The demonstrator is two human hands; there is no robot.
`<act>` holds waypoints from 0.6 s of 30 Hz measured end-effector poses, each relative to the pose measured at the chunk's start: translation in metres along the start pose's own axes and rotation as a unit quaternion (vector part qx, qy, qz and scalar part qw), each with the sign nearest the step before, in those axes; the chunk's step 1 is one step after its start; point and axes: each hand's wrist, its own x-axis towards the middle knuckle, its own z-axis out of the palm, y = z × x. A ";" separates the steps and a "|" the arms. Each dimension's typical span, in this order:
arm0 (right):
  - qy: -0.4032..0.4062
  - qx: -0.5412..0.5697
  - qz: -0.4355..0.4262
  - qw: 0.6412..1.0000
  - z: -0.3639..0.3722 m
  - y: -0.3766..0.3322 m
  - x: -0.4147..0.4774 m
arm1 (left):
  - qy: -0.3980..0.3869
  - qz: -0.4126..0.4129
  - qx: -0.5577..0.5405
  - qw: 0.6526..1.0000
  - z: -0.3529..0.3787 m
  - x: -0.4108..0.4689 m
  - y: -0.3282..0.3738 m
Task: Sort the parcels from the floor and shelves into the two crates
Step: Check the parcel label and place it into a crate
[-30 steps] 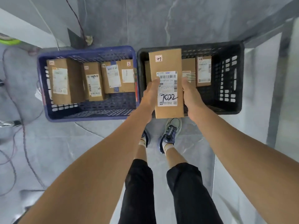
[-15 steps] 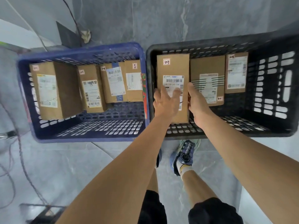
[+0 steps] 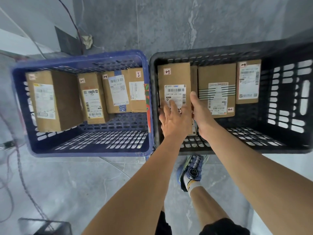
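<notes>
A brown cardboard parcel [image 3: 174, 77] with a white barcode label lies in the left end of the black crate [image 3: 220, 53]. My left hand [image 3: 174, 119] rests flat on its top, fingers spread over the label. At its right edge my right hand [image 3: 201, 114] holds on, thumb along the top and fingers hidden down the side. Two more parcels [image 3: 216, 77] [image 3: 248, 82] lie to the right in the same crate. The blue crate [image 3: 84, 59] stands touching on the left and holds several parcels [image 3: 44, 100] along its back.
Both crates stand on a grey tiled floor against a grey wall. Cables [image 3: 20, 167] trail over the floor at the left. My shoe [image 3: 191, 172] is just in front of the black crate. A dark object [image 3: 44, 226] sits at the bottom left.
The parcel went from held above the black crate down into its left end. My left hand shifted from the parcel's side onto its top. The camera moved closer to the crates.
</notes>
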 end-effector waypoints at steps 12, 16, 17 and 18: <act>0.006 0.050 -0.011 0.999 -0.013 -0.015 -0.014 | -0.065 0.019 -0.094 0.993 -0.074 -0.051 0.035; 0.021 0.067 -0.070 0.995 -0.025 -0.056 -0.064 | -0.104 -0.026 -0.288 0.952 -0.136 -0.106 0.071; 0.025 0.070 -0.088 0.993 -0.030 -0.069 -0.079 | -0.102 -0.036 -0.312 0.944 -0.152 -0.117 0.080; 0.028 0.073 -0.107 0.991 -0.035 -0.085 -0.097 | -0.093 -0.029 -0.326 0.940 -0.171 -0.130 0.091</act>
